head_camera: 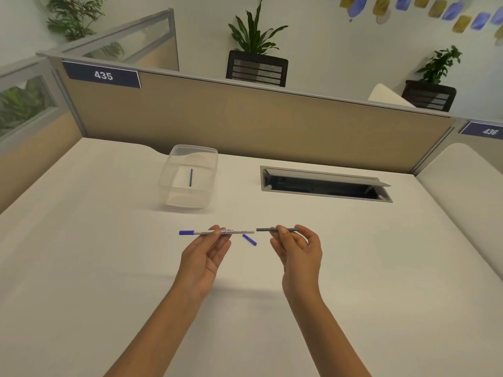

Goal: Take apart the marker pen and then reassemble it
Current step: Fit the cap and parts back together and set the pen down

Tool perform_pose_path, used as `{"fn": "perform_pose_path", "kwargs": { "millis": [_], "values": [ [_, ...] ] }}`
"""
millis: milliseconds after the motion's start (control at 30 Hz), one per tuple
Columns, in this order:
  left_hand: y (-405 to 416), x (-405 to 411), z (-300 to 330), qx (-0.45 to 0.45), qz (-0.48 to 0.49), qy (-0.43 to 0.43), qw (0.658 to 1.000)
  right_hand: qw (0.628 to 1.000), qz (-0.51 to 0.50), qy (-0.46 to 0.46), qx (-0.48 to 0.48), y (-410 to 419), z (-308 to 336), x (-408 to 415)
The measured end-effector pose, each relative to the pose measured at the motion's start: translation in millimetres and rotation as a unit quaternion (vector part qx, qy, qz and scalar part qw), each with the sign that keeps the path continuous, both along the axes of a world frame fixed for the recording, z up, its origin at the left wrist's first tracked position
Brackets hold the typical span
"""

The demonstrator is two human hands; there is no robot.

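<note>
- Your left hand (206,254) pinches the marker barrel (217,231) level above the desk (109,268), blue cap (186,232) pointing left.
- Your right hand (298,251) grips the grey ink rod (272,229), seemingly in line with the barrel's open end.

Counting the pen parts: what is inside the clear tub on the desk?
Inside the clear tub lies one thin dark stick, lengthwise on its floor. The see-through walls hide nothing else.
</note>
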State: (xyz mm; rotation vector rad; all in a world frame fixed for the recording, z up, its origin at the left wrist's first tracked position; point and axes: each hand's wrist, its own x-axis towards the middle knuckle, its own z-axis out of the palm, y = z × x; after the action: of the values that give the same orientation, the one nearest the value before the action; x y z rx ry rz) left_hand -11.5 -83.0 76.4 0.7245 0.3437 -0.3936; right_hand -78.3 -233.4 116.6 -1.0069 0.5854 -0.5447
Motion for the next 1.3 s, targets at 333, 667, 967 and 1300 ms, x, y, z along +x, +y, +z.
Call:
{"fn": "perform_pose_path", "kwargs": {
  "millis": [333, 667, 967, 1300],
  "values": [
    [-9.7, -4.6, 10.7, -0.018, 0.003, 0.011, 1.000, 0.998, -0.055, -0.006, -0.029, 3.8, 3.0, 5.1],
    [-13.1, -1.8, 10.9, -0.019, 0.000, 0.020, 1.000, 0.994, -0.049, 0.002, -0.102, 7.0, -4.0, 12.2],
    [-16.9, 1.9, -0.7, -0.052, -0.018, 0.066, 0.996, 0.928, 0.018, 0.016, -0.372, 15.3, -30.4, 12.7],
    [5.2, 27.1, -50.6, -0.032, -0.046, 0.083, 0.995, 0.901, 0.069, 0.161, -0.397, -12.8, -88.9, 45.7]
  ]
}}
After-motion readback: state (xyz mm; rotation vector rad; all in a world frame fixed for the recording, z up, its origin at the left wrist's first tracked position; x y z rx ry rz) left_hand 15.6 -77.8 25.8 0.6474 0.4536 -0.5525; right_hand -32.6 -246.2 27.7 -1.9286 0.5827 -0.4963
